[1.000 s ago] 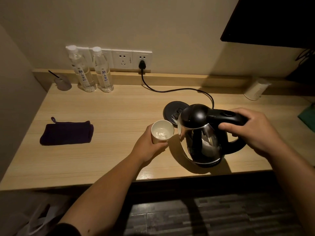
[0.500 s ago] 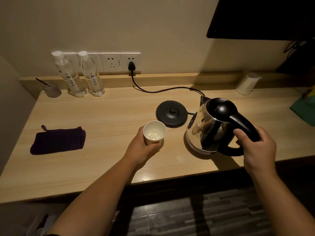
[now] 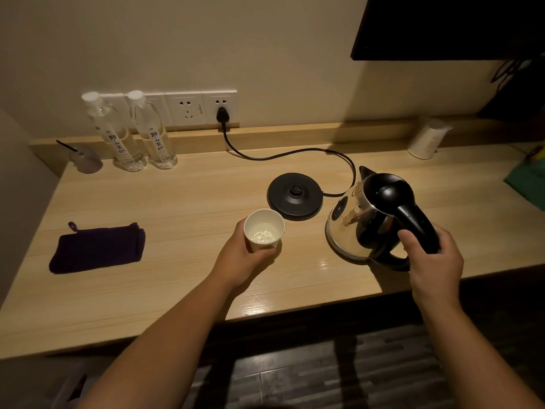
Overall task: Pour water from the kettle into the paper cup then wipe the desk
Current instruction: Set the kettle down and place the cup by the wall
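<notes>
A white paper cup (image 3: 263,229) with water in it stands on the wooden desk (image 3: 177,278), and my left hand (image 3: 241,258) is wrapped around its near side. To its right a steel kettle (image 3: 358,224) with a black lid and handle sits upright on the desk, right of its round black base (image 3: 294,196). My right hand (image 3: 433,261) grips the kettle's handle from the near side. A dark purple cloth (image 3: 97,249) lies flat at the desk's left.
Two water bottles (image 3: 132,134) and a small holder (image 3: 85,160) stand at the back left under wall sockets (image 3: 203,109). The base's black cord (image 3: 295,154) loops across the back. A tipped white cup (image 3: 426,140) and something green (image 3: 528,181) are at the right.
The kettle went from tilted over the cup to upright on the desk right of its base. My left hand kept hold of the cup, which stayed in place.
</notes>
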